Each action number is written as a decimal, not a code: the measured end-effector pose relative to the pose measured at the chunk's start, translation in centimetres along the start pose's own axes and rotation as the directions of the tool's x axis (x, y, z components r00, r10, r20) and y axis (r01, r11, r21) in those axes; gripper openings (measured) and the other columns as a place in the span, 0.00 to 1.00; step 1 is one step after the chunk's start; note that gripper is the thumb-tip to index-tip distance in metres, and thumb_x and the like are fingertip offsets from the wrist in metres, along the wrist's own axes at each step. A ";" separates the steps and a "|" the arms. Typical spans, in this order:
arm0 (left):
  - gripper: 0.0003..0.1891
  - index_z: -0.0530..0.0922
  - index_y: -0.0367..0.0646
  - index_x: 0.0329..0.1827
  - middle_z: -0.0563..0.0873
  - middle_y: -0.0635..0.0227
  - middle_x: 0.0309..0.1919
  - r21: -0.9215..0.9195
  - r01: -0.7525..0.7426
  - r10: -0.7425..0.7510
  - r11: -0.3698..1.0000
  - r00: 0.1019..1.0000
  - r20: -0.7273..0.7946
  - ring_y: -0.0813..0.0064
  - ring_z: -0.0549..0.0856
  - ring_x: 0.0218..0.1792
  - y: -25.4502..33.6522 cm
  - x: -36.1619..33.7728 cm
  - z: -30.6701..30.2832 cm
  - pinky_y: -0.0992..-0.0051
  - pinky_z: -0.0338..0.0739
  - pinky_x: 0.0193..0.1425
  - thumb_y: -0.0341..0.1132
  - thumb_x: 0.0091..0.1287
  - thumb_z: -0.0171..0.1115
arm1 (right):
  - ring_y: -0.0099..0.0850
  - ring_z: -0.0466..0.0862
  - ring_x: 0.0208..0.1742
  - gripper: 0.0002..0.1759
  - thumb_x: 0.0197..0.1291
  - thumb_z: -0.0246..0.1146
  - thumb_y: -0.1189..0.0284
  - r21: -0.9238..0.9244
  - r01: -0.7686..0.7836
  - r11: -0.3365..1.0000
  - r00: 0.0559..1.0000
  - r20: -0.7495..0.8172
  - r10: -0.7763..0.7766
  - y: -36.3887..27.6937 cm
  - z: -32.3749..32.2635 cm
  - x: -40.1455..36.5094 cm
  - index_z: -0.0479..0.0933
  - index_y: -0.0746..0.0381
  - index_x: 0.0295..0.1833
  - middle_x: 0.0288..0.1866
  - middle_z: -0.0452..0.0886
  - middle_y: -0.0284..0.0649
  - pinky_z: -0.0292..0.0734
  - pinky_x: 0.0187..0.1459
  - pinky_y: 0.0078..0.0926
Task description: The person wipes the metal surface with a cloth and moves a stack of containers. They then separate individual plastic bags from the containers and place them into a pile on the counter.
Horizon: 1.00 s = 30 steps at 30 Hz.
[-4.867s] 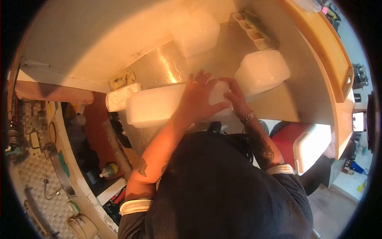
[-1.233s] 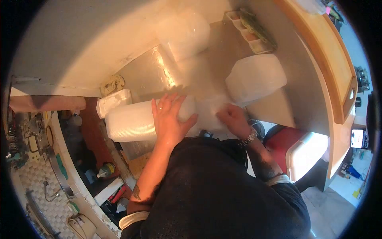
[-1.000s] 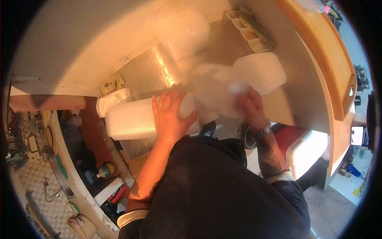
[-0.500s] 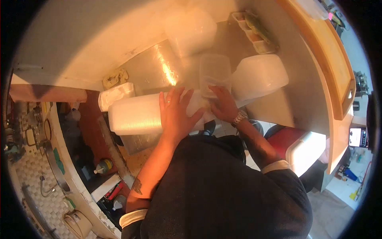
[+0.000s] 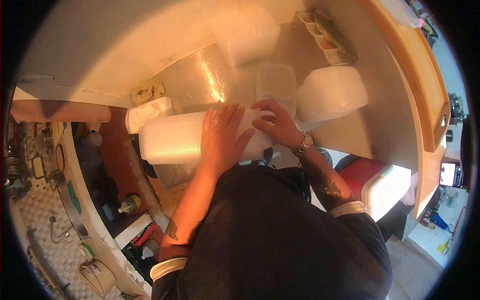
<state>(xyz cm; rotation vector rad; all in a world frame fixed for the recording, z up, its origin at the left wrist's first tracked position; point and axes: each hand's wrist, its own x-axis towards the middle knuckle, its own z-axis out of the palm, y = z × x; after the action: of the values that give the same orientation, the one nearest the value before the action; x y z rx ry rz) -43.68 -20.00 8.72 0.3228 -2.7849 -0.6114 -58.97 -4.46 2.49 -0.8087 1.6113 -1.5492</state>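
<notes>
A long stack of nested clear plastic containers (image 5: pixel 172 138) lies on its side on the metal counter. My left hand (image 5: pixel 223 132) rests on top of the stack with its fingers spread. At the stack's right end, my right hand (image 5: pixel 280 126) has its fingers bent against the rim of the end container; a watch is on that wrist. Just beyond my right hand sits a single clear container (image 5: pixel 276 82). Another stack of containers (image 5: pixel 334 94) lies to the right, and a further one (image 5: pixel 246 37) stands at the back.
A crumpled cloth (image 5: pixel 148 91) and a white package (image 5: pixel 149 114) are at the counter's left. A white tray (image 5: pixel 327 42) with food items lies at the back right. A red and white cooler (image 5: pixel 385 192) stands low on the right. A bottle (image 5: pixel 131 204) is on a lower shelf.
My right hand has drawn back from the single container onto the stack's end, its fingers now more bent. My left hand stays on the stack. The view has shifted slightly.
</notes>
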 end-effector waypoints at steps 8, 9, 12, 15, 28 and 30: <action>0.27 0.79 0.42 0.69 0.82 0.57 0.68 -0.018 0.032 -0.032 0.999 0.999 -0.010 0.54 0.78 0.72 0.2 0.4 -0.1 0.48 0.57 0.82 0.46 0.71 0.68 | 0.31 0.73 0.71 0.34 0.62 0.77 0.67 0.121 -0.053 0.991 0.991 -0.112 0.067 0.7 0.5 0.0 0.68 0.58 0.69 0.69 0.73 0.37 0.77 0.67 0.37; 0.27 0.80 0.42 0.68 0.82 0.58 0.67 -0.020 0.038 -0.038 0.999 0.999 -0.010 0.54 0.78 0.71 0.2 0.4 0.0 0.48 0.57 0.82 0.46 0.70 0.68 | 0.31 0.74 0.70 0.36 0.61 0.78 0.67 0.127 -0.055 0.990 0.989 -0.133 0.072 0.7 0.7 -0.2 0.67 0.58 0.70 0.69 0.73 0.37 0.78 0.66 0.37; 0.27 0.81 0.43 0.67 0.83 0.58 0.66 -0.027 0.052 -0.052 0.998 0.999 -0.015 0.55 0.79 0.70 0.2 0.6 0.2 0.49 0.58 0.82 0.45 0.67 0.70 | 0.32 0.74 0.68 0.37 0.60 0.78 0.67 0.140 -0.070 0.988 0.980 -0.176 0.094 0.9 1.0 -0.6 0.66 0.59 0.70 0.69 0.72 0.37 0.78 0.64 0.36; 0.27 0.81 0.43 0.66 0.84 0.58 0.64 -0.021 0.056 -0.056 0.998 0.998 -0.025 0.56 0.80 0.69 0.2 0.7 0.3 0.49 0.58 0.82 0.45 0.65 0.70 | 0.31 0.75 0.65 0.37 0.60 0.78 0.67 0.185 -0.078 0.980 0.973 -0.202 0.116 1.4 1.1 -0.8 0.67 0.59 0.70 0.68 0.72 0.37 0.79 0.63 0.35; 0.31 0.81 0.41 0.65 0.83 0.56 0.64 0.014 0.038 -0.037 0.999 0.999 -0.017 0.55 0.79 0.69 0.9 0.7 -0.2 0.48 0.57 0.83 0.52 0.64 0.73 | 0.30 0.76 0.61 0.37 0.61 0.78 0.65 0.213 -0.082 0.974 0.967 -0.218 0.129 1.4 1.4 -0.9 0.67 0.60 0.70 0.67 0.73 0.37 0.78 0.61 0.34; 0.32 0.81 0.41 0.66 0.83 0.55 0.64 0.004 0.048 -0.048 0.999 0.999 -0.003 0.54 0.79 0.70 1.0 0.8 -0.4 0.48 0.55 0.83 0.53 0.64 0.74 | 0.30 0.76 0.61 0.37 0.61 0.78 0.64 0.220 -0.090 0.971 0.972 -0.195 0.135 1.1 1.2 -0.9 0.67 0.60 0.70 0.67 0.73 0.37 0.78 0.62 0.34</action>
<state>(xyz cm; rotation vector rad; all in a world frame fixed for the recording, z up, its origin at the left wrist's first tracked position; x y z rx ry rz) -44.44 -19.47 9.68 0.3918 -2.7832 -0.6151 -57.42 -4.30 1.44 -0.4444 1.5760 -1.7318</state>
